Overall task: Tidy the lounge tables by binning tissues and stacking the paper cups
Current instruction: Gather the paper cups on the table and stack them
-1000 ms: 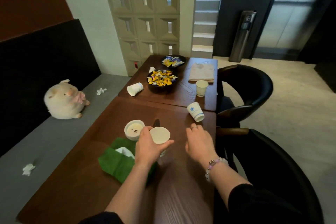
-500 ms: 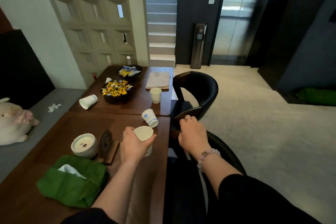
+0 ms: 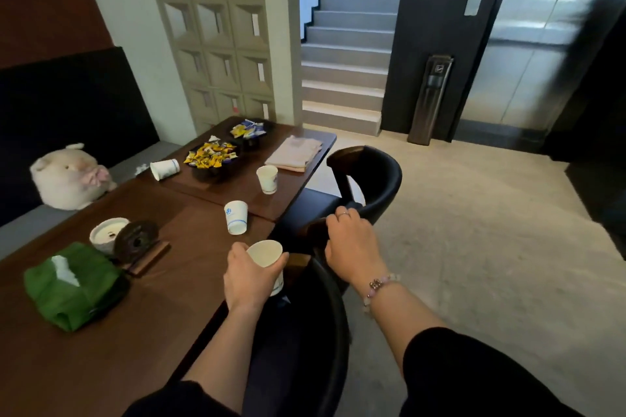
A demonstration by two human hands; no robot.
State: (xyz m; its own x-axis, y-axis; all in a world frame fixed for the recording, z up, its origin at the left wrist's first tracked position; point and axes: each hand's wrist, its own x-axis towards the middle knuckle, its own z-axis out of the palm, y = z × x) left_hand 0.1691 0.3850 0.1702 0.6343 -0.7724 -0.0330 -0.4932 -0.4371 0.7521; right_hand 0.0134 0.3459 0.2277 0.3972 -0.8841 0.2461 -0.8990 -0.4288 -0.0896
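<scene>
A paper cup point(image 3: 266, 256) is held upright in the left hand point(image 3: 249, 276), whose fingers are wrapped round its side, at the right edge of the near bench point(image 3: 101, 342). The cup's mouth is open upward and appears empty. Just beyond it, a second cup with a blue logo point(image 3: 236, 217) stands on the near bench close to the seam between the two benches. A third cup point(image 3: 267, 179) stands upright on the far bench point(image 3: 291, 186), and a fourth cup point(image 3: 165, 168) lies on its side at that bench's left edge, with a crumpled tissue point(image 3: 141, 169) just beside it on the grey seat point(image 3: 20, 230).

The right hand point(image 3: 350, 245) is laid over the top of a black chair back point(image 3: 369, 179), its fingers curled loosely; nothing else is held in it, and a beaded bracelet is worn at the wrist.

On the near bench a green tissue holder point(image 3: 72, 288) with a white tissue poking out is seen, and next to it a candle jar point(image 3: 106, 235) and a dark round ornament on a wooden base point(image 3: 137, 242). On the far bench two dark bowls of wrapped sweets point(image 3: 211, 156) and a folded cloth point(image 3: 294, 153) are set. A plush pig point(image 3: 69, 176) is propped on the seat against the dark backrest.
</scene>
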